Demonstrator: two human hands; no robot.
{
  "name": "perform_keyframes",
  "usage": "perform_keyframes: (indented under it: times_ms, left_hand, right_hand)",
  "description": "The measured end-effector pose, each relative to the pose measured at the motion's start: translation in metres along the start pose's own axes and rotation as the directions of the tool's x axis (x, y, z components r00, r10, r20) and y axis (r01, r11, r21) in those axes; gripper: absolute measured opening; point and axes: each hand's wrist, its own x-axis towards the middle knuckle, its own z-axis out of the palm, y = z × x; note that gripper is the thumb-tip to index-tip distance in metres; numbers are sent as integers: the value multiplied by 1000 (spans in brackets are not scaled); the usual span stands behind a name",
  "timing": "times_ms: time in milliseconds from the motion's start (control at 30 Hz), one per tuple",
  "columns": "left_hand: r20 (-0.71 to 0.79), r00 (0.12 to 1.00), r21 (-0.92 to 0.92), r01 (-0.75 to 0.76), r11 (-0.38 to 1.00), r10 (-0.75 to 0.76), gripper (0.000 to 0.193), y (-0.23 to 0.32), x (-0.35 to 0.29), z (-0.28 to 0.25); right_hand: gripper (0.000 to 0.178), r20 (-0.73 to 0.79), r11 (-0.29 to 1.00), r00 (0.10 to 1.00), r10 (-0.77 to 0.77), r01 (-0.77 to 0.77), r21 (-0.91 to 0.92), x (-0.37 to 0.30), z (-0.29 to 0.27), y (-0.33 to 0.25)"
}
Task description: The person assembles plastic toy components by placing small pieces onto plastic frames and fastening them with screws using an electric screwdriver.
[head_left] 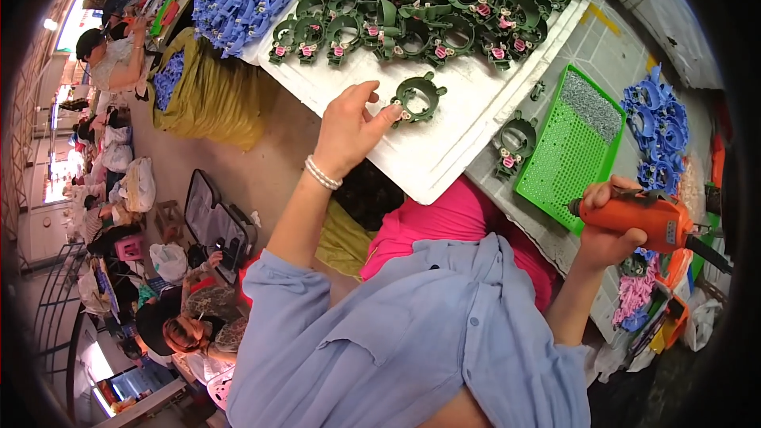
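Observation:
My left hand (349,128), a beaded bracelet on its wrist, hovers at the near part of a white board (428,165). Its thumb and fingers are apart. The thumb tip reaches the edge of a dark green plastic ring (418,98) with small ears and a pale pink piece. In my right hand (606,242) is an orange corded electric screwdriver (638,218), its dark nose toward the left, over the edge of a bright green tray (555,158). Beyond the left hand, many similar green rings with pink flower pieces (412,12) are heaped on the board.
Small silvery screws (590,107) fill the tray's far end. Another green ring (515,143) lies between board and tray. Blue plastic rings (656,131) are piled at right, more (250,0) at far left near a yellow sack (210,99). Other people sit at left, beyond an open case (214,218).

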Motion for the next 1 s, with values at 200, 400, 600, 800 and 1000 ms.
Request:
perform_keyframes:
  times_ms: [200, 400, 600, 800, 1000]
  left_hand:
    - [322, 946, 19, 43, 999, -47, 46, -19, 29, -4]
    - [451, 887, -40, 131, 991, -100, 62, -21, 37, -3]
    - [426, 900, -18, -90, 996, 89, 52, -5, 29, 2]
    - [401, 875, -116, -246, 962, 272, 56, 7, 7, 11]
    - [403, 905, -285, -17, 959, 135, 52, 6, 2, 19]
  right_hand:
    - [90, 1, 1000, 1000, 2, -2, -8, -1, 5, 1]
    - [90, -13, 1000, 1000, 10, -10, -20, -1, 6, -3]
    - [90, -18, 999, 999, 28, -29, -41, -1, -1, -6]
    - [90, -16, 997, 998, 57, -58, -59, 1, -2, -3]
    - [88, -2, 993, 999, 33, -33, -110, 16, -5, -3]
